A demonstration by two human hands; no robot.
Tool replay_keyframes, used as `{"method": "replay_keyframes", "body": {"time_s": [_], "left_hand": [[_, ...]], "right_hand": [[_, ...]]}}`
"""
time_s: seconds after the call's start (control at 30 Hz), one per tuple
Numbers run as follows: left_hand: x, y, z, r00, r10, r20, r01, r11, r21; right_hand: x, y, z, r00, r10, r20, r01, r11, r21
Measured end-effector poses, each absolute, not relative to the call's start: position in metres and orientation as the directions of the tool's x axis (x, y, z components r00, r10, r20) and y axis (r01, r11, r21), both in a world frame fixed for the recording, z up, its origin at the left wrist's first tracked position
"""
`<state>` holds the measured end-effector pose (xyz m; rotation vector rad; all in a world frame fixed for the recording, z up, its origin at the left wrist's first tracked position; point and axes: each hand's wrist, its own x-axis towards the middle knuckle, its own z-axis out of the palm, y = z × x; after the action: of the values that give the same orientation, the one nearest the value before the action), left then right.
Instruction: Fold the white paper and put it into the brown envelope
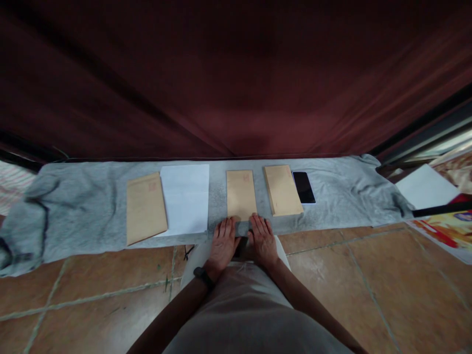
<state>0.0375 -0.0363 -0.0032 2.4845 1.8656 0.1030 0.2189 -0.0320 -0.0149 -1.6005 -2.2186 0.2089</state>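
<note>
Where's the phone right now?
In the head view, the phone lies on the gray cloth, right of centre, just right of the rightmost brown envelope.

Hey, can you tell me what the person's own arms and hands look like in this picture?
Both the left hand and the right hand are ungloved. A dark, watch-like band circles the left wrist; the right wrist shows nothing worn. The forearms are bare, with no sleeves visible. Rings are too small to make out.
</note>
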Motion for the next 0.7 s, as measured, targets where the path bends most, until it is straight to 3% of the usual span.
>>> {"method": "replay_keyframes", "body": {"time_s": [0.23, 0.5, 0.7], "left_hand": [[0.033, -0.038, 0.000, 0.256, 0.965, 0.052, 0.963, -0.260, 0.075], [0.042, -0.030, 0.001, 0.395, 0.918, 0.032, 0.914, -0.396, 0.093], [0.034, -0.029, -0.002, 0.415, 0.909, 0.024, 0.905, -0.416, 0.088]], "right_hand": [[0.224, -0.032, -0.008, -0.249, 0.944, 0.215, 0.886, 0.312, -0.343], [0.200, -0.023, -0.003, -0.380, 0.900, 0.212, 0.812, 0.435, -0.390], [0.205, -0.024, -0.005, -0.355, 0.909, 0.219, 0.827, 0.415, -0.380]]}}
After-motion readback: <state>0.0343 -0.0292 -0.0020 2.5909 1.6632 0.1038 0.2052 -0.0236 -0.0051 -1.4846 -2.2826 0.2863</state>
